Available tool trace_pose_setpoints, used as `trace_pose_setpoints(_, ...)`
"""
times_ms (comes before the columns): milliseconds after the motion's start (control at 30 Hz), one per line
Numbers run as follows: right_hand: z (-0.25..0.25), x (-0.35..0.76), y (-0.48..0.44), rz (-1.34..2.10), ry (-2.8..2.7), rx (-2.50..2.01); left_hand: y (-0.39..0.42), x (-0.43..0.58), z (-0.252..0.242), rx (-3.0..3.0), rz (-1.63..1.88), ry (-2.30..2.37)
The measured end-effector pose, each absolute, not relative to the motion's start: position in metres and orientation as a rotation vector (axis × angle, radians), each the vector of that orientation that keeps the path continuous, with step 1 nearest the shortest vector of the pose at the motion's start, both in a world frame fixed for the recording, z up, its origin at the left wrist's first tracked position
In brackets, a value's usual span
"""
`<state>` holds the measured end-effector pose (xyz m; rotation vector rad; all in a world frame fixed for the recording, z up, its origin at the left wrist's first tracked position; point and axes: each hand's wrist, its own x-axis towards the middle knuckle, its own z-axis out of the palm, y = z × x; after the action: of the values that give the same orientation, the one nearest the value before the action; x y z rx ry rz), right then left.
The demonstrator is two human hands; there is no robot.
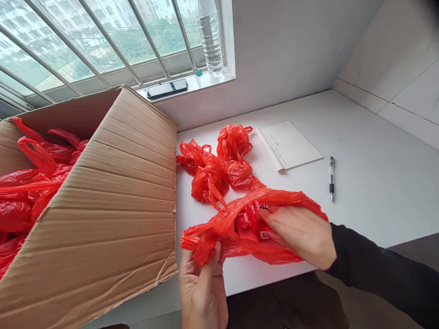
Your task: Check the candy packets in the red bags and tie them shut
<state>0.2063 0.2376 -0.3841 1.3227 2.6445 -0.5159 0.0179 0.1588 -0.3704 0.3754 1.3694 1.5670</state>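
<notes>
My left hand (204, 285) pinches the gathered edge of a red plastic bag (219, 228) between thumb and fingers. The bag lies wide at its mouth, over the front edge of the white table. Inside it, small red wrapped packets (252, 214) with white and dark print show. My right hand (302, 233) reaches into the bag from the right, its fingers closed about one of these packets. Part of those fingers is hidden by the packets and the film. Just behind the bag lies a cluster of knotted red plastic bags (209, 178), their contents not visible.
A cardboard box (137, 183) holding several red bags (44, 169) stands at left. An open notebook (291, 144) and a pen (331, 179) lie on the white table (373, 151). A phone (167, 88) and a water bottle (211, 41) occupy the barred window's sill.
</notes>
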Motion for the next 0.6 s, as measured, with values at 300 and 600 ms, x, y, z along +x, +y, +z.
trace_pose_setpoints(300,-0.418,0.224,0.230,-1.139,3.039,1.240,0.147,0.023,-0.374,0.316,1.510,1.320)
trace_pose_setpoints(600,-0.400,0.215,0.227,-0.973,2.856,1.239,0.161,0.031,-0.379,0.529,1.553,1.451)
